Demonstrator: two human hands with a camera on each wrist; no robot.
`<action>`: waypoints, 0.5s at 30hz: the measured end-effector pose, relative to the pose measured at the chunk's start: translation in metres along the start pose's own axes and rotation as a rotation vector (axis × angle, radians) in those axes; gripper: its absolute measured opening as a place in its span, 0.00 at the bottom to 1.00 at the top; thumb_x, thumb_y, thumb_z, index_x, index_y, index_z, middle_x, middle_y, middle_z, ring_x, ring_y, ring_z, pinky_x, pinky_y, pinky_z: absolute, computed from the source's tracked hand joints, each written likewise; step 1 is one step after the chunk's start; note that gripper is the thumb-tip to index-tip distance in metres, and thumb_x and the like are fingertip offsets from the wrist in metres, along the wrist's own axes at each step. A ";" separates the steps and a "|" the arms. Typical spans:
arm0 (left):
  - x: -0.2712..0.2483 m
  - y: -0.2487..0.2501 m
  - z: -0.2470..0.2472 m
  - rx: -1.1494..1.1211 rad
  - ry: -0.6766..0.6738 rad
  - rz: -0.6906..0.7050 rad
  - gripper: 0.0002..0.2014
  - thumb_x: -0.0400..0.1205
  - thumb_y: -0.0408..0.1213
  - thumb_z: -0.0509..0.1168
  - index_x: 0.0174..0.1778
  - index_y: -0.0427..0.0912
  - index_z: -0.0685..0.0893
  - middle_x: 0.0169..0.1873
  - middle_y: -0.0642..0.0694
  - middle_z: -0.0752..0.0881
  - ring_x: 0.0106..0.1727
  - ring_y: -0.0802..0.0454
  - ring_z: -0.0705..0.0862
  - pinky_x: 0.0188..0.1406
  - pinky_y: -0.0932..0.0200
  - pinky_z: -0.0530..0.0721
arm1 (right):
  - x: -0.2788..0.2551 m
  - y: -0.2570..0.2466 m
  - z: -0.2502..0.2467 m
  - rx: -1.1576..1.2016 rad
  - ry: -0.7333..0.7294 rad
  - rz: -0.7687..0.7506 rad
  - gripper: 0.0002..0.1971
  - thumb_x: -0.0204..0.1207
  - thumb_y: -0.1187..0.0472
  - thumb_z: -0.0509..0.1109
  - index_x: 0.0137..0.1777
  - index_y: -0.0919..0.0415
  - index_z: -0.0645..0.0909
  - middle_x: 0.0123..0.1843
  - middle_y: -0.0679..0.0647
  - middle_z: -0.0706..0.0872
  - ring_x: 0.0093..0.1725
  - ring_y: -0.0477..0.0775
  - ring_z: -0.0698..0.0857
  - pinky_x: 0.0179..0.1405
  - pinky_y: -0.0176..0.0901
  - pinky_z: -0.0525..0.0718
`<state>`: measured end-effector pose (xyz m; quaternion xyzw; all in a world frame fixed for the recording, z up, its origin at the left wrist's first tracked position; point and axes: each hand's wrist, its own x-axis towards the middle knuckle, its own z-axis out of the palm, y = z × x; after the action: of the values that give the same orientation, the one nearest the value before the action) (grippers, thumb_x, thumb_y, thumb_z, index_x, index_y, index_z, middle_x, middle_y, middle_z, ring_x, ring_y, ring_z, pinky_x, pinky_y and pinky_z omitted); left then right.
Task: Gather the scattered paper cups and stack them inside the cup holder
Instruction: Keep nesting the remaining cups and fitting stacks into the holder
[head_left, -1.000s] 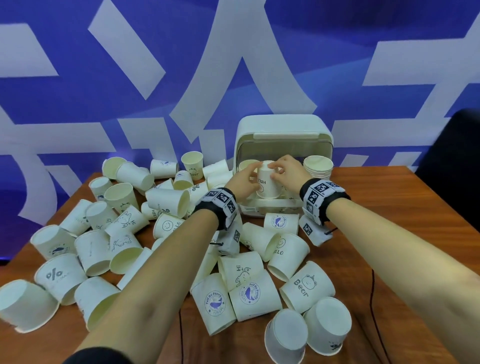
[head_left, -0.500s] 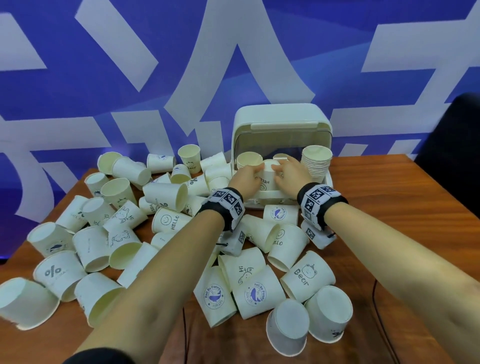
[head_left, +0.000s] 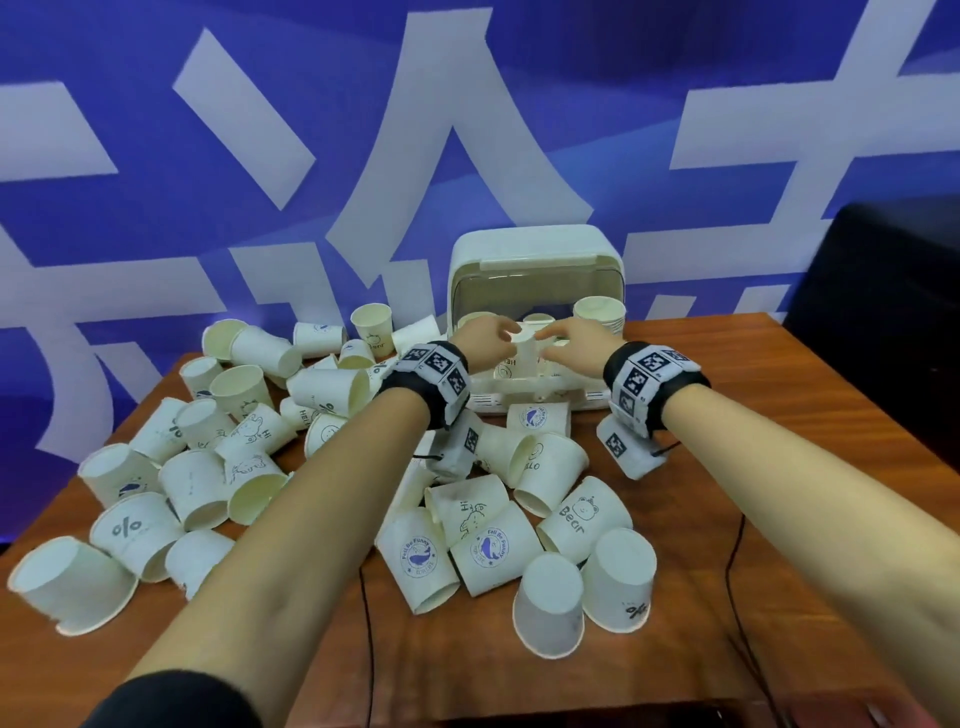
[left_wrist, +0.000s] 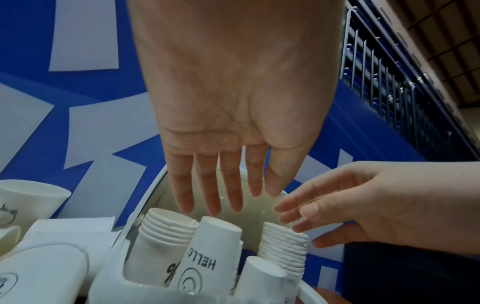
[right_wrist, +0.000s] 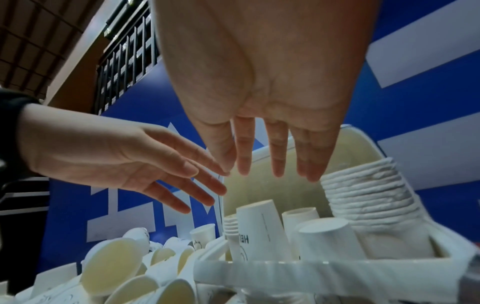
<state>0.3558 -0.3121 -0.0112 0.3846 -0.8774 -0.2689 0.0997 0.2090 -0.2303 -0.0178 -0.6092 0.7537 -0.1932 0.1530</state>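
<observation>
Both hands (left_wrist: 233, 115) off inverted cup (left_wrist: 207, 253) — base hidden

**Blue Backdrop, Wooden Table**

A deep blue wall (head_left: 156, 93) with broad pale grey-white angular strokes fills the upper frame. Below it stands a reddish-brown wooden table (head_left: 810, 415). A dark, black object (head_left: 893, 291) sits at the right edge. The wrist views show a dark gridded ceiling (left_wrist: 446, 30) and blue metal railings (left_wrist: 384, 67) overhead.
</observation>
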 end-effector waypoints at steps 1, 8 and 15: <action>-0.005 0.004 -0.003 0.005 0.003 0.011 0.20 0.82 0.32 0.63 0.71 0.39 0.78 0.66 0.40 0.83 0.66 0.46 0.81 0.63 0.56 0.78 | -0.006 0.001 -0.005 0.008 0.016 -0.004 0.17 0.80 0.60 0.65 0.68 0.56 0.80 0.72 0.56 0.79 0.69 0.56 0.77 0.67 0.43 0.72; -0.049 0.045 -0.010 -0.067 0.032 0.107 0.19 0.82 0.33 0.63 0.70 0.40 0.79 0.66 0.42 0.83 0.64 0.48 0.82 0.64 0.58 0.79 | -0.055 -0.004 -0.028 0.138 0.125 0.006 0.16 0.80 0.58 0.65 0.66 0.57 0.82 0.53 0.51 0.82 0.61 0.54 0.81 0.53 0.39 0.74; -0.111 0.059 0.029 -0.123 0.002 0.166 0.20 0.82 0.36 0.65 0.71 0.39 0.79 0.63 0.43 0.84 0.59 0.53 0.83 0.56 0.63 0.79 | -0.128 0.004 -0.004 0.308 0.072 0.031 0.17 0.81 0.55 0.66 0.69 0.55 0.80 0.62 0.54 0.83 0.58 0.50 0.81 0.46 0.35 0.77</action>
<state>0.3839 -0.1870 0.0003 0.3042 -0.8879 -0.3126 0.1461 0.2307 -0.1040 -0.0164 -0.5595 0.7294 -0.3262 0.2204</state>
